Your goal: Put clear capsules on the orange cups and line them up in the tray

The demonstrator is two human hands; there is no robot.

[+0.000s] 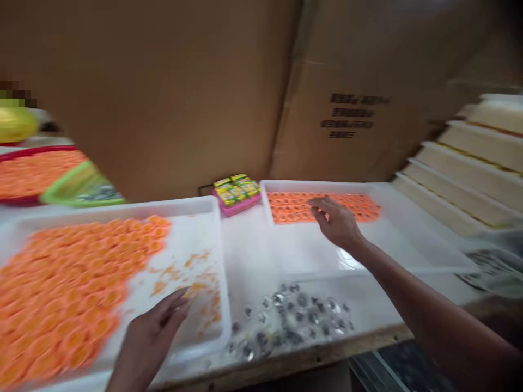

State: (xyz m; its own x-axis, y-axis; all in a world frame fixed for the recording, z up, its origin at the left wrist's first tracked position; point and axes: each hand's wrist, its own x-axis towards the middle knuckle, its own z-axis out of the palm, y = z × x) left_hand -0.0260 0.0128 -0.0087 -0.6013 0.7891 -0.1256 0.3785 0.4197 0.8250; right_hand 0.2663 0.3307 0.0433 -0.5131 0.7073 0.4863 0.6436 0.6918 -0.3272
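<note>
My left hand [151, 337] hovers over the right part of a white tray [223, 261], thumb and fingers drawn together; anything small between them is lost in blur. Round orange pieces [77, 277] fill that tray's left part, with orange crumbs [200, 261] near my fingertips. Over a second white tray [302, 250], my right hand [337, 223] reaches left with fingers slightly bent and the thumb apart; I see nothing held. Below its fingertips lie rows of orange pieces with dark centres [286, 207]. Small shiny clear-and-silver discs [302, 316] are scattered between the trays, toward the table's front edge.
Tall cardboard [175, 98] walls the back. A pink box of small yellow packets [239, 196] stands between the trays. Stacked white trays [461, 169] rise at right. Far left are a green basket [77, 188] and a red-rimmed container [36, 174] of orange pieces.
</note>
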